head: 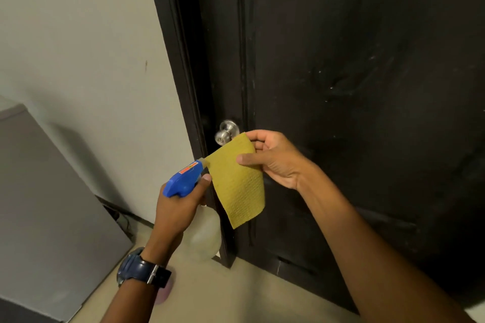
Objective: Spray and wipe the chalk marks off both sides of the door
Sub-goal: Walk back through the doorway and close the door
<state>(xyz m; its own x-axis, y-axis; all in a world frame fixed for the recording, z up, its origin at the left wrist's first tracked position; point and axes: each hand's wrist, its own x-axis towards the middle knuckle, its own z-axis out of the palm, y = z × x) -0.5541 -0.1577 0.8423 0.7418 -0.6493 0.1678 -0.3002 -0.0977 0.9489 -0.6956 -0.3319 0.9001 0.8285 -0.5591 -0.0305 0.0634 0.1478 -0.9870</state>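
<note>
Now our left hand (181, 202) grips the spray bottle (194, 207), its contents unclear, nozzle at the yellow cloth (237, 186) pinched by our right hand (275, 162) before the black door (367, 86).

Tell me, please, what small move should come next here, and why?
Probably squeeze the trigger: the left hand grips the spray bottle with its nozzle against the yellow cloth, which the right hand pinches. Faint chalk marks remain on the door.

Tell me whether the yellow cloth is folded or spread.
Spread. The yellow cloth hangs as one open sheet, pinched at its upper edge by the right hand.
</note>
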